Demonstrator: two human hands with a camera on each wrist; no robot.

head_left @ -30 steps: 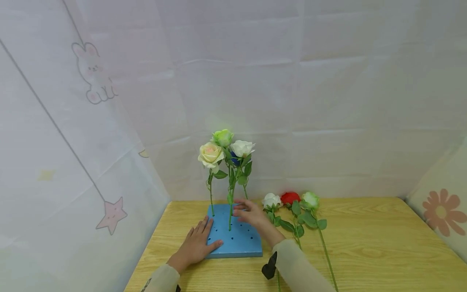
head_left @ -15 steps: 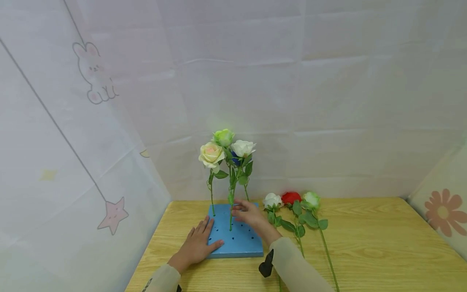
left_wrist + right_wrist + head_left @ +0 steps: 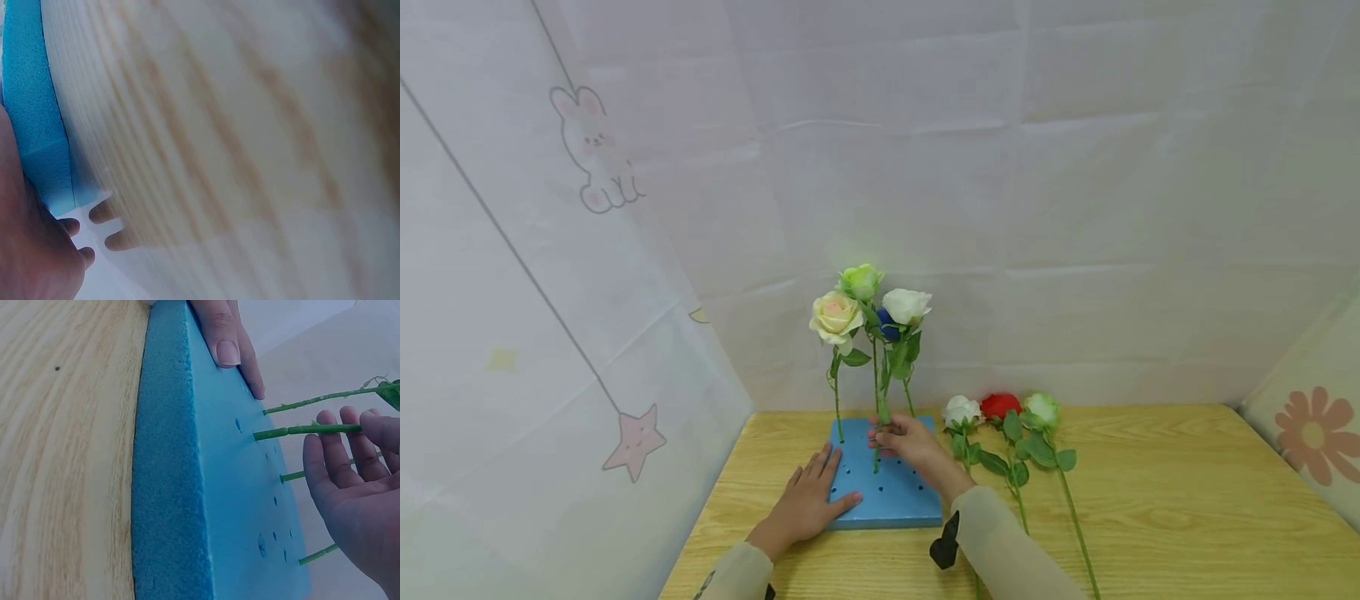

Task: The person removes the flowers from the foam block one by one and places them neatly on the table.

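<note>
A blue foam block (image 3: pixel 898 506) with small holes lies on the table, several artificial roses upright in it. My right hand (image 3: pixel 913 444) holds the stem of a white rose (image 3: pixel 907 307) just above the block. In the right wrist view, thumb and fingers meet at that green stem (image 3: pixel 294 430), whose lower end is in a hole. My left hand (image 3: pixel 805 502) rests with straight fingers on the block's left edge. Around the white rose stand a cream rose (image 3: pixel 835 317), a light green rose (image 3: pixel 860 282) and a partly hidden blue rose (image 3: pixel 888 325).
Right of the block lie another white rose (image 3: pixel 961 411), a red rose (image 3: pixel 1001 406) and a pale green rose (image 3: pixel 1042 410), stems toward the front. The wooden table (image 3: pixel 1187 500) meets a pale curtain (image 3: pixel 1112 333) behind and at the sides.
My right hand has moved slightly down and left, and its fingers have closed on the white rose's stem. That bloom has shifted a little right. The left hand stays in place.
</note>
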